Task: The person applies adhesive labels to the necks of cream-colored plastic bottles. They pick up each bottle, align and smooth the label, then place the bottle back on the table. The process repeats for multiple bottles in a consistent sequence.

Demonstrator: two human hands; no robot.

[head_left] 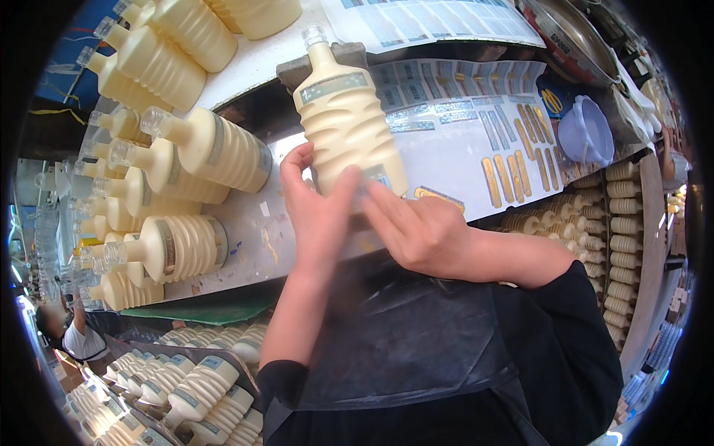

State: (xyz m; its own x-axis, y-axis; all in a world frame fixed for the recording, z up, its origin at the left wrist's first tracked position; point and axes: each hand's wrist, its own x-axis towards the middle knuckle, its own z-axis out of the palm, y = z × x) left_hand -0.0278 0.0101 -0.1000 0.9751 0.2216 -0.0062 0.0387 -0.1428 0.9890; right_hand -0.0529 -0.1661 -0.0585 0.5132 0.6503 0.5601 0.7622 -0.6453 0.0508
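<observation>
A cream ribbed bottle (346, 123) with a clear threaded neck lies tilted before me, its neck end propped in a notched grey block (288, 68). A silvery label (332, 87) crosses its shoulder, and a small blue label (377, 177) sits near its base. My left hand (318, 212) grips the base end, fingers behind the left side and thumb on the front. With index and middle fingers stretched out, my right hand (428, 230) touches the base beside the blue label; its other fingers curl under and its thumb is hidden. A gold strip (439, 198) lies just beyond that hand.
On a white sheet (454, 163) to the right lie several gold strips (503, 181) and silver-blue strips (497, 128). A lavender bucket (587, 132) stands past them. Several similar bottles (190, 245) stand at left; more fill crates (216, 386) and racks (623, 253). Another person (83, 338) is far left.
</observation>
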